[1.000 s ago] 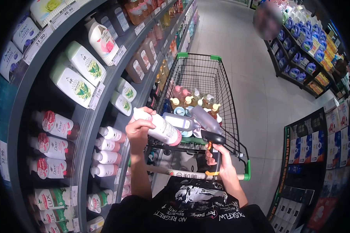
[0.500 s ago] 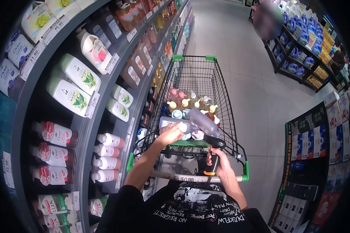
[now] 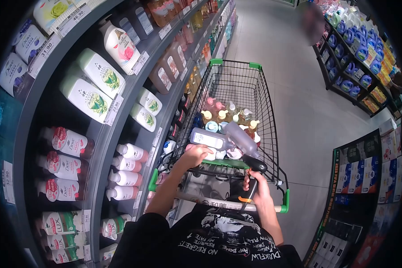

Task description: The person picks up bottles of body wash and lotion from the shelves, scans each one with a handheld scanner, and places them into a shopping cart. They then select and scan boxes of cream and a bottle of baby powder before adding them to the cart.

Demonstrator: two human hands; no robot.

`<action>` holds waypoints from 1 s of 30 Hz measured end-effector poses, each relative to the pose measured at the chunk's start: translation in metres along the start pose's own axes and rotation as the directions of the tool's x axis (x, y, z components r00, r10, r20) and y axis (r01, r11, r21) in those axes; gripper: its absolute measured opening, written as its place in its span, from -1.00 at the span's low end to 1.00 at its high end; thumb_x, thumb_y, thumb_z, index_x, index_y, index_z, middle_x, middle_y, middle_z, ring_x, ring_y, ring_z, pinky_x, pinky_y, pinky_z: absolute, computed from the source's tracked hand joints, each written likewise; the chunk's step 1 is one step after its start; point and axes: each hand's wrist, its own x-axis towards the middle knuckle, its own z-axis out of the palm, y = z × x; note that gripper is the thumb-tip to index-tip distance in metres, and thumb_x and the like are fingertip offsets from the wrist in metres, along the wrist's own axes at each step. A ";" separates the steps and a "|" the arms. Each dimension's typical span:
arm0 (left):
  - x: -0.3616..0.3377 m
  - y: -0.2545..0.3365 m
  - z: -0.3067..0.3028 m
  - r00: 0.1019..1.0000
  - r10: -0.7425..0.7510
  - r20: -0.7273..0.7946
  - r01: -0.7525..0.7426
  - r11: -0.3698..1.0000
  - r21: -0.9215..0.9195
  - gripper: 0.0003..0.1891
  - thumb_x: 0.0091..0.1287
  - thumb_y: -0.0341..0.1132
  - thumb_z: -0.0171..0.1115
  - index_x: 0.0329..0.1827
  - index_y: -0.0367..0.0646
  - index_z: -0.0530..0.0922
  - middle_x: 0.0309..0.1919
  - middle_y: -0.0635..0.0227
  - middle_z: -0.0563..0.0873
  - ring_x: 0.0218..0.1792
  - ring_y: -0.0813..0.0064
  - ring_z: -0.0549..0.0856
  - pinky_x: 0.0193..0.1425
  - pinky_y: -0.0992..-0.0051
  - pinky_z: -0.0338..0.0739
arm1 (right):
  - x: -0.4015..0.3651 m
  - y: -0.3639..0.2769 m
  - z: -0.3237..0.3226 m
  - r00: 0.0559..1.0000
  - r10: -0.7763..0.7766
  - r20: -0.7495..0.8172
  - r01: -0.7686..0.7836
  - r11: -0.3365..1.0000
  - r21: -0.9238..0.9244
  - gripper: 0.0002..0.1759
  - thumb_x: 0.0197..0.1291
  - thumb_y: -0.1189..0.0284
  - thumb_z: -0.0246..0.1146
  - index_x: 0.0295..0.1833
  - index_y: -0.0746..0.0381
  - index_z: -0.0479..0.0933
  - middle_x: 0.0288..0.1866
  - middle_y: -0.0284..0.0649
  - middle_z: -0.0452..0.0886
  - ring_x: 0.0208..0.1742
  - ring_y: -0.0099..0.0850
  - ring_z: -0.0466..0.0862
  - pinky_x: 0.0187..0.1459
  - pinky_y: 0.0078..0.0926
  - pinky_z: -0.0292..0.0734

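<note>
My right hand (image 3: 259,186) is closed around the handle of a black barcode scanner (image 3: 255,166) with an orange band, its head angled over the cart's near end. My left hand (image 3: 196,157) is curled over a pink-and-white bottle (image 3: 190,146) at the near left of the shopping cart (image 3: 269,120); the fingers hide most of it. Just beyond lies a grey bottle (image 3: 208,138) with a pale label. A second grey translucent bottle (image 3: 240,137) lies tilted across other bottles. Behind them stand several pump bottles (image 3: 222,116) with yellow, pink and clear tops.
Shelves (image 3: 116,120) of body wash with price tags run along the left. Stacked boxes (image 3: 366,174) stand close on the right. Farther off, a display of blue detergent bottles (image 3: 350,49) borders the tiled aisle (image 3: 294,107), with a blurred person (image 3: 312,22) beside it.
My left hand has left the grey bottle's cap end and moved down and left to the pink-and-white bottle. The grey bottle now lies free. The view has shifted slightly left.
</note>
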 end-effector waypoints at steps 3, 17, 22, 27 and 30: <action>-0.045 0.018 -0.035 0.959 -0.137 -0.247 0.066 0.959 -0.277 -0.75 0.25 -0.47 0.22 0.00 -0.13 0.64 0.01 0.13 0.66 0.02 0.17 0.65 0.06 0.38 0.55 | -0.001 -0.001 0.003 1.000 0.013 -0.022 -0.013 1.000 -0.009 -0.79 0.19 0.38 0.22 -0.10 0.22 0.45 -0.52 -0.26 0.47 -0.60 -0.46 0.47 -0.56 -0.54 0.36; -0.156 -0.016 -0.087 -0.018 -0.477 -0.879 0.632 0.676 -0.380 -0.52 0.13 -0.36 0.26 0.18 -0.12 0.52 0.16 -0.11 0.47 0.21 -0.02 0.46 0.32 0.21 0.33 | -0.001 0.000 0.007 1.000 -0.009 -0.002 0.009 0.998 -0.057 -0.81 0.19 0.35 0.20 -0.14 0.19 0.42 -0.54 -0.32 0.44 -0.60 -0.51 0.43 -0.55 -0.59 0.33; -0.135 -0.080 -0.088 0.032 -0.464 -0.885 0.774 0.572 -0.272 -0.62 0.12 -0.22 0.32 0.05 0.07 0.65 -0.11 -0.15 0.62 0.18 -0.04 0.44 0.34 0.17 0.27 | 0.001 0.000 0.001 1.000 -0.020 -0.003 0.020 0.999 -0.050 -0.81 0.18 0.35 0.20 -0.13 0.16 0.43 -0.52 -0.32 0.44 -0.59 -0.51 0.43 -0.54 -0.59 0.34; -0.114 -0.078 -0.097 0.043 -0.548 -0.835 0.743 0.576 -0.340 -0.71 0.20 -0.23 0.33 0.00 0.11 0.67 -0.09 -0.14 0.57 0.10 -0.04 0.44 0.25 0.11 0.31 | 0.000 0.000 0.001 1.000 -0.023 -0.009 0.022 0.998 -0.050 -0.80 0.17 0.37 0.20 -0.12 0.15 0.42 -0.52 -0.32 0.44 -0.58 -0.50 0.43 -0.54 -0.56 0.36; -0.109 -0.080 -0.085 0.112 -0.228 -0.967 0.772 0.633 -0.059 -0.80 0.25 -0.37 0.26 -0.09 0.12 0.68 0.20 0.02 0.35 0.21 -0.03 0.38 0.22 0.09 0.41 | -0.001 0.000 0.003 1.000 -0.030 -0.009 0.029 0.998 -0.055 -0.81 0.17 0.38 0.20 -0.12 0.16 0.41 -0.52 -0.31 0.44 -0.59 -0.48 0.44 -0.55 -0.55 0.36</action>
